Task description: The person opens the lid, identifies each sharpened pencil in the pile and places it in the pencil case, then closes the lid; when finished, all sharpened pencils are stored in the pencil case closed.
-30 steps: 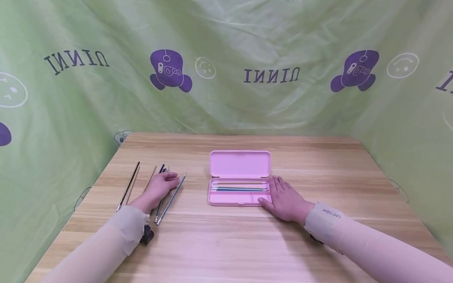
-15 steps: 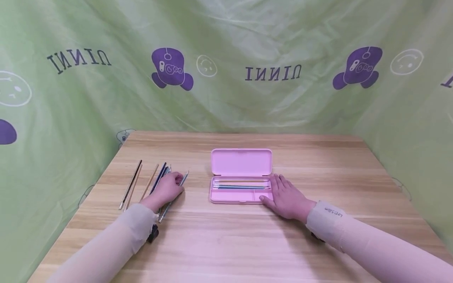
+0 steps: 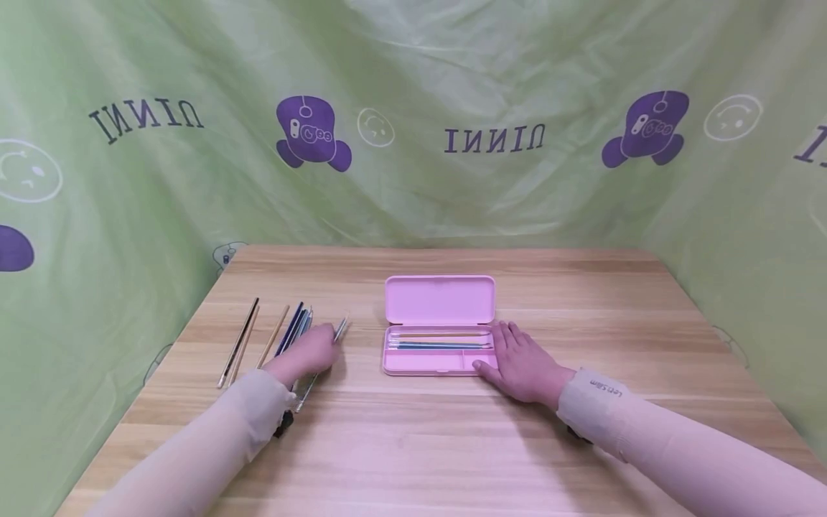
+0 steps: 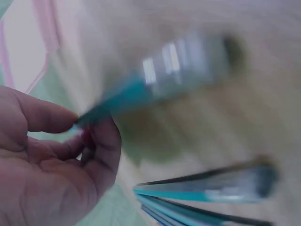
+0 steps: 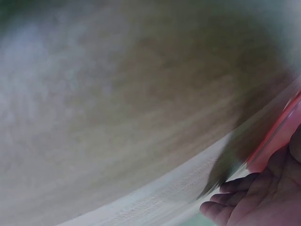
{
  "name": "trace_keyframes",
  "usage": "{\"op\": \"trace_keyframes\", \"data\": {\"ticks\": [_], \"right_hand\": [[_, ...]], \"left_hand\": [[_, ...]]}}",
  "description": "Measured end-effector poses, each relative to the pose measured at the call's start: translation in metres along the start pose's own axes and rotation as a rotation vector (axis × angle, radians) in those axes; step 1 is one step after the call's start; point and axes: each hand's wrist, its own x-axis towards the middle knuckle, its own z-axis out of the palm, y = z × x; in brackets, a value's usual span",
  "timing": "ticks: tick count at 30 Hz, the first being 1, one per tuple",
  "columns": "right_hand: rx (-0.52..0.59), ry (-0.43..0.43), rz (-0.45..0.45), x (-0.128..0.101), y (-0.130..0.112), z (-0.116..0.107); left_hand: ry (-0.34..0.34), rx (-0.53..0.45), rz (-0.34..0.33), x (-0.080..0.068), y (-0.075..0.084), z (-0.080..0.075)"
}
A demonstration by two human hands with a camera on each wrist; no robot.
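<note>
My left hand pinches a teal-handled paintbrush between thumb and fingers, lifted off the table; in the left wrist view the paintbrush is blurred, its silver ferrule pointing away. More brushes lie on the table just left of that hand, and the brushes show under the palm in the left wrist view. An open pink pencil case sits mid-table with a few brushes in its tray. My right hand lies flat with straight fingers against the case's right end; the right hand shows beside the case's edge.
Two thin brushes and a wooden-handled one lie at the far left of the wooden table. A green printed cloth hangs round the back and sides. A dark strap shows at my left wrist.
My left hand curled its fingers round the teal brush at the right of the pile and raised it, drifting slightly right. The right hand stayed by the case.
</note>
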Motion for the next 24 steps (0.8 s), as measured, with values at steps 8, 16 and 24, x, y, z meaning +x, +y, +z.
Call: {"op": "trace_keyframes", "data": {"ticks": [8, 16, 24], "right_hand": [[0.005, -0.005, 0.004, 0.000, 0.000, 0.000], [-0.001, -0.029, 0.012, 0.000, -0.001, -0.002], [-0.036, -0.060, 0.038, 0.001, -0.002, -0.004]], "left_hand": [[0.061, -0.716, -0.006, 0.017, 0.018, -0.023], [0.083, -0.913, 0.028, 0.030, 0.047, -0.026], [0.015, -0.967, 0.093, 0.046, 0.077, -0.020]]}}
